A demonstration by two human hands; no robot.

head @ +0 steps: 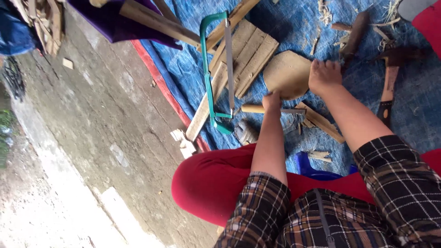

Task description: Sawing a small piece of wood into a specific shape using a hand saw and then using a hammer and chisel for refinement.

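Note:
I sit on a blue tarp (pixel 183 69) with both arms stretched forward. My left hand (pixel 272 101) is closed around a tool with a pale wooden handle (pixel 250 109); its thin metal blade (pixel 294 111) points right, under a rounded flat piece of wood (pixel 287 73). At that piece's right edge my right hand (pixel 324 76) grips it, fingers curled over the rim. The piece stands tilted on the tarp between my two hands.
A green-framed hacksaw (pixel 213 69) lies over several wooden planks (pixel 250 50) left of the hands. A wooden-handled chopping tool (pixel 388 87) lies at the right among shavings. A blue plastic stool (pixel 312 167) is by my red-trousered knee (pixel 206 183). Concrete floor (pixel 92 138) spreads left.

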